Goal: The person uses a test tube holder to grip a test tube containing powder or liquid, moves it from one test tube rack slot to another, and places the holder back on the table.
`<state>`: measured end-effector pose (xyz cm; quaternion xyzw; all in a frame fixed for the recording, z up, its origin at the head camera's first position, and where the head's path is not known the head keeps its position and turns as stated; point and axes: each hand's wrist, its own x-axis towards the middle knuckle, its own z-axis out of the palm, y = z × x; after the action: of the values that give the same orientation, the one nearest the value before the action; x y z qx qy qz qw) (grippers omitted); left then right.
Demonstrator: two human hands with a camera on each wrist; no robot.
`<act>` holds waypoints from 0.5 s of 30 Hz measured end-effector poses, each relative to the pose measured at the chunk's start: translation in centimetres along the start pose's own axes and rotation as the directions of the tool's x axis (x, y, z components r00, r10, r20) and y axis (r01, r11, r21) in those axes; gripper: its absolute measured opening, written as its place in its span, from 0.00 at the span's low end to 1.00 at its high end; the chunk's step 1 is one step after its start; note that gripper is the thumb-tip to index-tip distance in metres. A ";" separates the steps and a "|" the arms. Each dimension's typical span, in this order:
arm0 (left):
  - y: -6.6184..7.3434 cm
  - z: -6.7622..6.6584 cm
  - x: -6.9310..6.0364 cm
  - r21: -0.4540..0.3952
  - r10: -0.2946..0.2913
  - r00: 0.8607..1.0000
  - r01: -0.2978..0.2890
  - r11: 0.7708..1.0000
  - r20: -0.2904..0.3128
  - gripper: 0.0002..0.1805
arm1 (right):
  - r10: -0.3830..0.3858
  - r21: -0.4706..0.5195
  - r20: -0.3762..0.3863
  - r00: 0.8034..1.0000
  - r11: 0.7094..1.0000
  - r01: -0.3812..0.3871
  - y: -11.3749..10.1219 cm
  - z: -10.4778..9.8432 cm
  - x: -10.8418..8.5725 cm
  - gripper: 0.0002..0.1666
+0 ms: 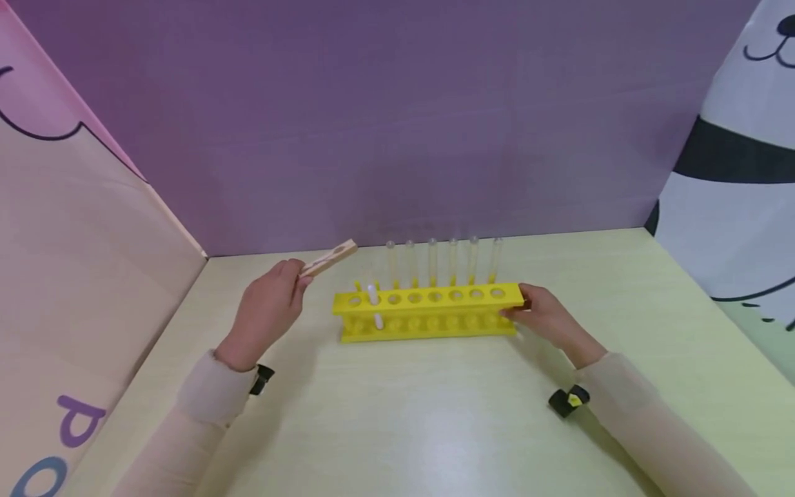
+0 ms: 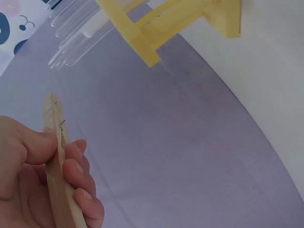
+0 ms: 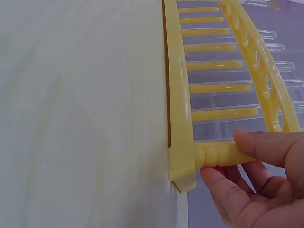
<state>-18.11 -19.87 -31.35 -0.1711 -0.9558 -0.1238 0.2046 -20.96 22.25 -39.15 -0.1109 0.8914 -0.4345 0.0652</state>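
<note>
My left hand [image 1: 267, 310] holds a wooden test tube clamp [image 1: 330, 258], tip pointing up and right, to the left of the yellow test tube rack [image 1: 428, 335]. In the left wrist view, thumb and fingers wrap the clamp [image 2: 61, 185]; its wire spring shows. My right hand [image 1: 549, 319] grips the rack's right end; the right wrist view shows thumb and fingers around the end post [image 3: 216, 154]. Several clear test tubes [image 1: 433, 259] stand over yellow pegs along the rack's back. A slender white thing [image 1: 373, 295] stands in a hole near the left end.
The rack stands on a pale wood-grain table [image 1: 397, 428]. Behind rises a purple backdrop [image 1: 397, 124], with printed panels at left [image 1: 74, 241] and right [image 1: 727, 228]. Each wrist wears a black strap device.
</note>
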 end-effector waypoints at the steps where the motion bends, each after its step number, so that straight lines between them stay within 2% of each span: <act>1: 0.1 -0.1 0.0 0.006 0.005 1.000 -0.005 1.000 0.002 0.10 | 0.001 0.001 0.001 1.000 1.000 -0.001 0.0 0.0 0.0 0.22; 9: 1.1 -1.0 0.0 0.045 0.055 0.998 -0.056 0.997 0.018 0.12 | 0.005 0.004 0.001 1.000 1.000 -0.005 0.0 0.0 0.0 0.22; 15: 1.8 -1.5 0.1 0.025 0.013 0.998 -0.014 1.000 0.055 0.11 | 0.009 -0.002 -0.001 1.000 1.000 -0.009 0.1 0.1 0.1 0.22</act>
<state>-17.00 -18.65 -29.70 -0.1784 -0.9613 -0.1055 0.1814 -21.05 22.24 -39.25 -0.1068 0.8924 -0.4333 0.0668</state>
